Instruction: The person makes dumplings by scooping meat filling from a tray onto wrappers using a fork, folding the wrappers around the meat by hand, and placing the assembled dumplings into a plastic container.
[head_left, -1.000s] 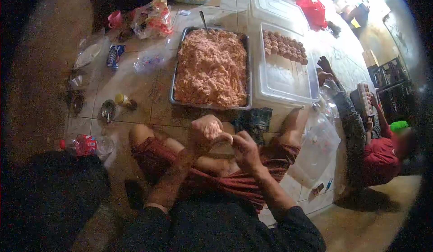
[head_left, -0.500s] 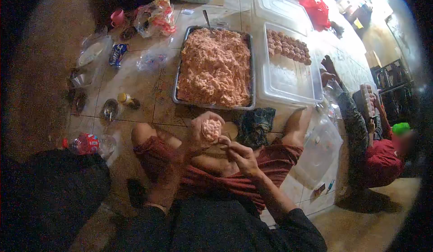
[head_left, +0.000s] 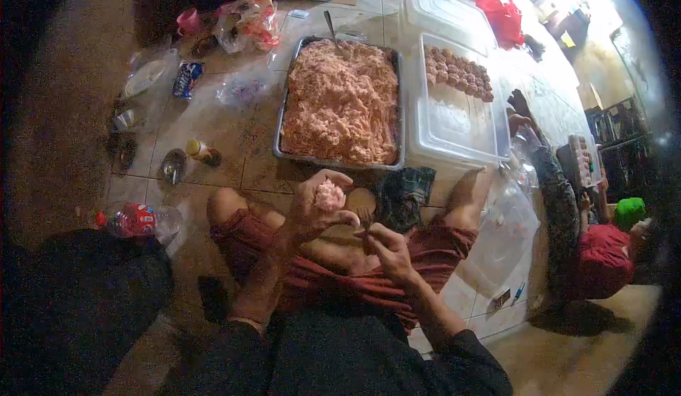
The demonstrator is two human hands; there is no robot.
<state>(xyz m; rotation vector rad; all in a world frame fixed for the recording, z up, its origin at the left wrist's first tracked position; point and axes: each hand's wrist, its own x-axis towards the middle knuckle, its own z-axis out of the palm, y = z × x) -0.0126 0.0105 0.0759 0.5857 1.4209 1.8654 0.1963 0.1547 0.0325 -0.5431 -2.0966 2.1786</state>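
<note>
1. Pink minced meat, a small lump (head_left: 329, 194) of it, sits in the left hand (head_left: 316, 210), whose fingers and thumb curl around it, above the lap and just short of the metal tray (head_left: 339, 163).
2. The right hand (head_left: 391, 251) is closed on a fork (head_left: 364, 219), tines up. It is close beside the left thumb; whether the two touch, I cannot tell.
3. Half a second ago the lump showed as a broad patch with the right fingertips near its edge; now it bulges more narrowly from the left grip, and the tines stand out clearly (they were hard to make out then).
4. My reading: the lump is being squeezed into shape, and the fork, at this instant, is off its upper surface.
5. The tray is heaped with mince (head_left: 340, 105), a metal handle (head_left: 330, 26) sticking out at its far edge. To its right, meatballs (head_left: 457, 73) sit in rows at the far end of a clear plastic container (head_left: 454, 149).
</note>
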